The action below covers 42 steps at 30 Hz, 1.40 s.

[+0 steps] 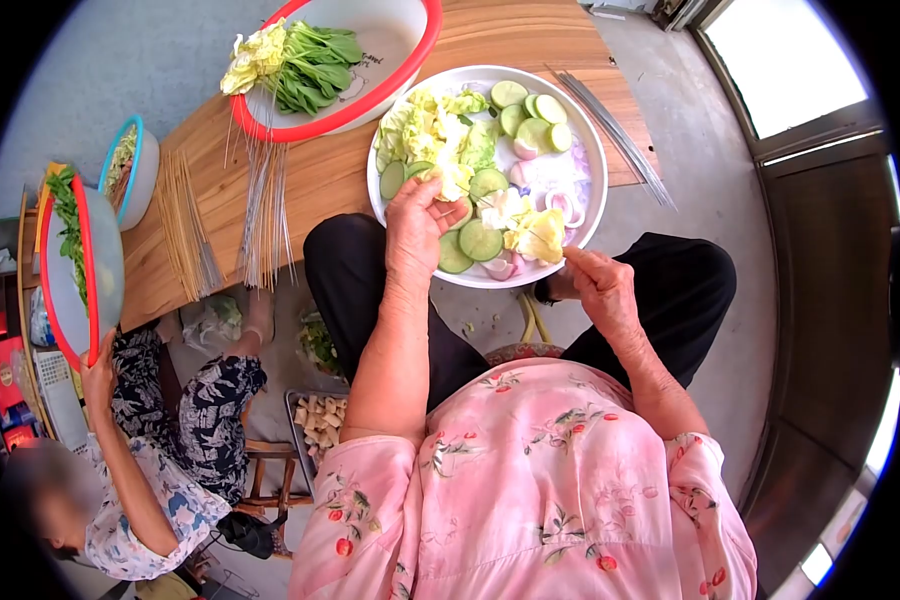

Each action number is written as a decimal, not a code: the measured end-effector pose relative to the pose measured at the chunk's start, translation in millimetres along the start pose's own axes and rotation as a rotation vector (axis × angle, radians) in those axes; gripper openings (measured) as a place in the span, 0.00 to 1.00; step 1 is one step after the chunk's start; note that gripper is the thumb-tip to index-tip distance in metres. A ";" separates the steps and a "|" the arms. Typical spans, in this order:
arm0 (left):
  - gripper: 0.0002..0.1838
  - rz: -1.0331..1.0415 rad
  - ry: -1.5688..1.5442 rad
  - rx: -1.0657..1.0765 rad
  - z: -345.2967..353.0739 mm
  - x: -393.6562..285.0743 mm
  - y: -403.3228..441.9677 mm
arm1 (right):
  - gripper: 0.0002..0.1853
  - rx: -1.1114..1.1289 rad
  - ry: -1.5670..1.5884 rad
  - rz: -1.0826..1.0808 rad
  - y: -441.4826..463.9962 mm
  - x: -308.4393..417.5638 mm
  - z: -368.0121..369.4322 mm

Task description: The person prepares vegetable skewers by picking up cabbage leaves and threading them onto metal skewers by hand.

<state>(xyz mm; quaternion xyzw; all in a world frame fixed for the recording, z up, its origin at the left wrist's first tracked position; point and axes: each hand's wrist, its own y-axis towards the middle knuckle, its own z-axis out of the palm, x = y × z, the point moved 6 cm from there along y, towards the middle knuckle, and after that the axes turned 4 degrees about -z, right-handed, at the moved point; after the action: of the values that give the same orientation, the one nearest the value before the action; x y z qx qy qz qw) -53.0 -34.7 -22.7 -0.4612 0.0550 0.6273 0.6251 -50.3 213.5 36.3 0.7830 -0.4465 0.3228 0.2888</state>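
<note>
A round white tray (598, 160) holds pale cabbage leaves (410, 125), green cucumber slices (481, 241) and pink onion pieces (564, 208). My left hand (422, 222) is over the tray's left side, its fingers bent and its fingertips closed at a pale yellow leaf (454, 181). At the tray's lower right rim, my right hand (602, 285) has thumb and forefinger pinched together beside a yellow leaf (538, 236). Whatever is between those fingertips is too small to make out.
Beyond the tray, a red-rimmed basin (407, 72) holds leafy greens. Thin metal skewers (620, 140) lie right of it; more skewers (263, 210) and wooden-handled ones (182, 220) lie left on the table (510, 35). At left, another person (135, 480) holds a red-rimmed basin (92, 265).
</note>
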 end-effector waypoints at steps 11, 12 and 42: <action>0.07 0.226 0.223 -0.055 2.1 -9.2 -5.6 | 0.09 -0.010 -0.116 -0.038 0.0 11.4 3.6; 0.07 0.227 0.224 -0.055 2.4 -9.6 -6.4 | 0.09 -0.010 -0.116 -0.038 0.2 11.9 3.4; 0.09 0.264 0.139 -0.011 8.4 -7.1 -16.0 | 0.09 -0.061 -0.077 -0.061 2.9 14.0 10.0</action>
<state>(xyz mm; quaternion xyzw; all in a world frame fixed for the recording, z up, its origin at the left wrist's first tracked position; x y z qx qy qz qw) -45.4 -31.1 -5.2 -0.4956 0.1547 0.6709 0.5295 -44.9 197.7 41.2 0.7989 -0.4430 0.2697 0.3046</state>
